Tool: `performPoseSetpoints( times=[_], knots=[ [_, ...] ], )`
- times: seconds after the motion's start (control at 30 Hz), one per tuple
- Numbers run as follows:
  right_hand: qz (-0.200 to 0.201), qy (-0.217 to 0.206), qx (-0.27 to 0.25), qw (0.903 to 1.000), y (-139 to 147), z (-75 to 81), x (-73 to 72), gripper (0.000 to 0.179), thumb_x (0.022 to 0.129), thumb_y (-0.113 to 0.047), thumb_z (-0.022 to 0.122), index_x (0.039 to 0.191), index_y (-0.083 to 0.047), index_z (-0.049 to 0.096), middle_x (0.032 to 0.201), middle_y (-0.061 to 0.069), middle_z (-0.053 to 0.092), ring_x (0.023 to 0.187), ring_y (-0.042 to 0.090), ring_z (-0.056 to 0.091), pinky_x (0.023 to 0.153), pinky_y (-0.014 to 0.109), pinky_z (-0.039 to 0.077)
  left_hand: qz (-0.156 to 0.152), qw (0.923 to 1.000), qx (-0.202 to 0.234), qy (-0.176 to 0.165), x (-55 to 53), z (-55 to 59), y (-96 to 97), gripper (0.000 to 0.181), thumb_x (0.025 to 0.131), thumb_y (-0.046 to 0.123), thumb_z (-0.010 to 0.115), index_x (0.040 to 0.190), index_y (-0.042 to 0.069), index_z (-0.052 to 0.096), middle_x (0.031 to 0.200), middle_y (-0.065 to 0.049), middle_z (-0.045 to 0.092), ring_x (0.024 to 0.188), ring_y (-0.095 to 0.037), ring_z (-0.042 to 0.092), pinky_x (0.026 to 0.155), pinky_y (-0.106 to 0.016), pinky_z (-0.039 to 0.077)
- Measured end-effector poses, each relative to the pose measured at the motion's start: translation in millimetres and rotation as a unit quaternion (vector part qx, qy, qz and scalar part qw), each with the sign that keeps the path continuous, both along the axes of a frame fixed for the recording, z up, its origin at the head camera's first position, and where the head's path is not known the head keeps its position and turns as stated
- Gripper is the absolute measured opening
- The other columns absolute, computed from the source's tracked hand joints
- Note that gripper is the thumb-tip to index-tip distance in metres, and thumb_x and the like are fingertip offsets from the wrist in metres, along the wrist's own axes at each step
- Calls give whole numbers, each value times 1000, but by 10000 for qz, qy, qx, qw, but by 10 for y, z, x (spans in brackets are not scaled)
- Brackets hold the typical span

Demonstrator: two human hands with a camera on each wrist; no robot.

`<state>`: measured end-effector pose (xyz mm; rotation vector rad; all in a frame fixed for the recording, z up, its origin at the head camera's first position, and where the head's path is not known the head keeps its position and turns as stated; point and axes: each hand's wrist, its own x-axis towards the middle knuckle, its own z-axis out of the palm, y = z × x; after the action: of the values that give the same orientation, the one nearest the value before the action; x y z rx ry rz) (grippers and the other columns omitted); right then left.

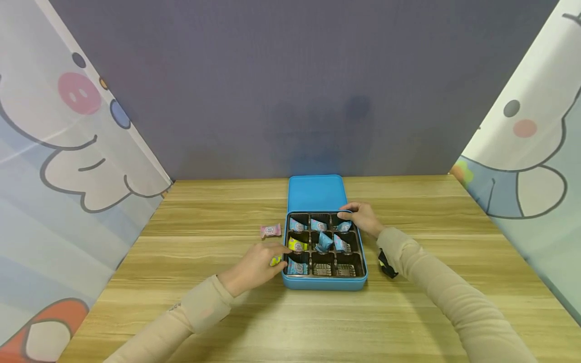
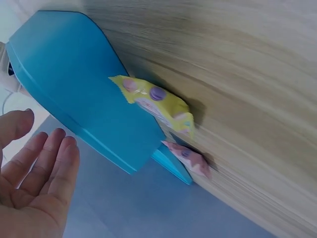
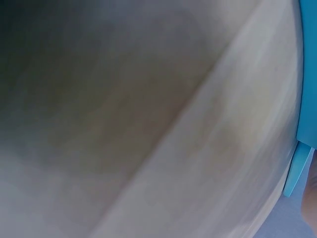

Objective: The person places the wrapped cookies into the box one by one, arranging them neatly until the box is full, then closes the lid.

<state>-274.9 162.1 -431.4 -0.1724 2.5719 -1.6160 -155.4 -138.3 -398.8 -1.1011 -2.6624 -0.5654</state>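
- I see a blue rectangular tin (image 1: pixel 324 284) standing upright, its blue lid (image 1: pixel 316 191) open beyond the back edge.
- Inside I make out a dark nine-compartment tray (image 1: pixel 322 259): wrapped sweets in both rear rows, mostly blue, one yellow; a blue packet (image 1: pixel 297 267) sits front left.
- A yellow packet (image 2: pixel 163 104) lies just beside the tin's left wall.
- I spot a pink packet (image 1: pixel 271 231) farther back, left of the tin.

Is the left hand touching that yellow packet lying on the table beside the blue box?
Apart. The left wrist view shows it plainly: the side of the blue box appears between the left hand and the yellow packet.
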Motion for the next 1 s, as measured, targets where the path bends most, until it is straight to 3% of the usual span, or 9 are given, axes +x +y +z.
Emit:
performPoseSetpoints(
  times=[0.37, 0.63, 0.87, 1.0],
  knots=[
    [82, 110, 10, 9999, 40, -19, -14, 34, 85, -19, 66, 112, 2, 62, 125, 21, 53, 118, 37, 45, 98, 46, 39, 722, 9955, 310, -537, -50, 69, -227, 27, 80, 10, 69, 106, 1, 67, 107, -12, 67, 104, -26, 61, 88, -38, 50],
    [109, 31, 31, 9999, -9, -1, -11, 36, 85, -22, 67, 112, 0, 63, 126, 20, 53, 120, 37, 44, 99, 47, 38, 1137, 9913, 362, -554, -108, 104, -450, 26, 81, 10, 68, 106, 2, 67, 109, -11, 66, 104, -26, 61, 88, -39, 50],
    [74, 17, -17, 10000, -3, -2, 5, 33, 85, -20, 66, 111, 1, 63, 123, 20, 54, 118, 37, 46, 98, 47, 39, 1244, 9888, 410, -716, -254, 69, -575, 29, 83, 10, 66, 110, 0, 65, 113, -13, 65, 105, -30, 61, 86, -42, 51],
    [104, 43, 39, 9999, 3, 17, 25, 32, 85, -19, 66, 110, 1, 63, 122, 20, 54, 117, 36, 46, 97, 46, 40, 1026, 9888, 601, -907, -367, 58, -616, 29, 84, 9, 65, 111, 0, 64, 113, -14, 64, 100, -34, 62, 84, -42, 52]
  ],
)
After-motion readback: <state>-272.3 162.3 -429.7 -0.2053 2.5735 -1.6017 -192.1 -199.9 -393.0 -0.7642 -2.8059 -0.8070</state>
